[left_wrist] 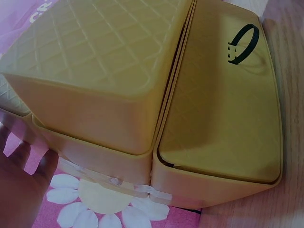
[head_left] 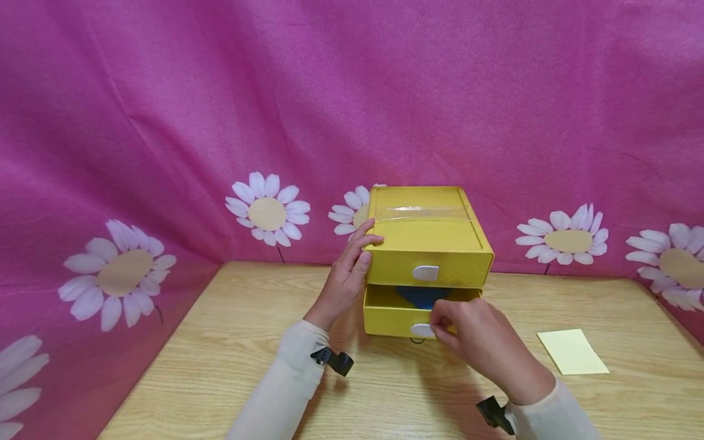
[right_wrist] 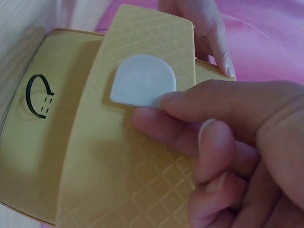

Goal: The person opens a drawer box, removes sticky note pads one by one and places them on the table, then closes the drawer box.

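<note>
A yellow drawer box (head_left: 423, 235) with a quilted front stands on the table. My right hand (head_left: 484, 342) pinches the white tab (right_wrist: 142, 80) of a pulled-out drawer (head_left: 385, 321) between thumb and forefinger. Inside that drawer lies something blue (head_left: 420, 296), partly hidden by the box and my hand. Above it, the upper drawer front (head_left: 390, 269) is flush with the box and has its own white tab (head_left: 426, 273). Below is another closed drawer (left_wrist: 223, 104) with a black loop pull (left_wrist: 247, 42). My left hand (head_left: 346, 278) rests against the box's left side, fingertips at its top edge.
Clear tape (head_left: 409, 211) runs across the box top. A pale yellow paper pad (head_left: 573, 352) lies on the wooden table (head_left: 247, 342) to the right. A pink cloth (head_left: 352, 91) with white daisies hangs behind the table. Each wrist wears a black strap mount (head_left: 332, 360).
</note>
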Tool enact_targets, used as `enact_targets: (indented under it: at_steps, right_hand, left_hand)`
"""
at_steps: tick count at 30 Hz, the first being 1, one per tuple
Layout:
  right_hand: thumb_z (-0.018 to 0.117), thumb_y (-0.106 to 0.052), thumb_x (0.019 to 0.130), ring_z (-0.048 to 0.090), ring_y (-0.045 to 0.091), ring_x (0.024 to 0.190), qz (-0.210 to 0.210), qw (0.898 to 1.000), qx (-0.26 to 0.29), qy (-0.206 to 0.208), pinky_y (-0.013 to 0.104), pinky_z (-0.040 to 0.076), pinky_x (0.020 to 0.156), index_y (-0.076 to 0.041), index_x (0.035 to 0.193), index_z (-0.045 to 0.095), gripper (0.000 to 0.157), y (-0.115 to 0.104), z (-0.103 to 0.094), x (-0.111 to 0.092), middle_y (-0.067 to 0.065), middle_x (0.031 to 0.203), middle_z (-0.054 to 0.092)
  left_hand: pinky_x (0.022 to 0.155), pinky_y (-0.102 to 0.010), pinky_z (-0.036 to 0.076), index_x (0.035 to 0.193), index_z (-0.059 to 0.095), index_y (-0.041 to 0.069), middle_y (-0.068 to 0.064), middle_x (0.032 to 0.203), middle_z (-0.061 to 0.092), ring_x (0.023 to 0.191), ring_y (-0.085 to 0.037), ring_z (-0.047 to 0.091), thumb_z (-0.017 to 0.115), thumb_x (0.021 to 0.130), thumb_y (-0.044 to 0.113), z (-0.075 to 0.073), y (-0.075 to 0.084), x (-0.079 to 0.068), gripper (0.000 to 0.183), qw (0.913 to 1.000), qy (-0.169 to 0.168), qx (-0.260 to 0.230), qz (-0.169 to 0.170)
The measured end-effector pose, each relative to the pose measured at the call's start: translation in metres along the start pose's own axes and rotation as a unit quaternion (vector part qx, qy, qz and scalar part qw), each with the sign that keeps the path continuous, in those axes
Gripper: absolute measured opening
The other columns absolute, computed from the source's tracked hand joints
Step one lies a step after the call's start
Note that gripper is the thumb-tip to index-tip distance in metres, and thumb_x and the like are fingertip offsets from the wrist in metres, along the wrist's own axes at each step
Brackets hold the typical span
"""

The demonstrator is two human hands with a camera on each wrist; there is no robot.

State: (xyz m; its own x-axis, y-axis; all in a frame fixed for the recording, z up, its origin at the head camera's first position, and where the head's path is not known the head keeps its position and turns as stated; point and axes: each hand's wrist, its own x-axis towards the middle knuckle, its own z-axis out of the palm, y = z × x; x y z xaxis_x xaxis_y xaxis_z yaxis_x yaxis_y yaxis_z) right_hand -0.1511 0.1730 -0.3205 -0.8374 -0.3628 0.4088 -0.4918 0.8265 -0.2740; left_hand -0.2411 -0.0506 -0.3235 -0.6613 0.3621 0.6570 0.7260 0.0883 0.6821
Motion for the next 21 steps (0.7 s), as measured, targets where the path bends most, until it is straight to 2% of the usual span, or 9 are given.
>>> enact_targets:
  at_steps: [15, 21]
  right_hand:
    - [0.074, -0.005, 0.076, 0.044, 0.0, 0.057, -0.008, 1.0, -0.007, -0.016, 0.022, 0.038, 0.05, -0.029, 0.068, 0.056, 0.031, -0.0074, -0.0074, -0.0051, -0.022, 0.063, 0.051]
    - [0.074, -0.006, 0.076, 0.043, -0.001, 0.055, 0.004, 0.999, -0.001, -0.043, 0.021, 0.037, 0.049, -0.029, 0.068, 0.056, 0.031, -0.0103, -0.0095, -0.0064, -0.023, 0.062, 0.051]
  left_hand:
    - [0.116, -0.042, 0.021, 0.13, 0.048, 0.001, -0.016, 0.155, 0.028, 0.145, -0.024, 0.021, 0.038, 0.102, 0.004, -0.0006, 0.0006, -0.0001, 0.029, 1.0, -0.003, -0.001, 0.001]
    - [0.116, -0.043, 0.02, 0.129, 0.048, 0.001, -0.017, 0.155, 0.028, 0.145, -0.024, 0.021, 0.038, 0.102, 0.003, -0.0005, -0.0003, -0.0001, 0.029, 1.0, -0.001, -0.003, 0.005]
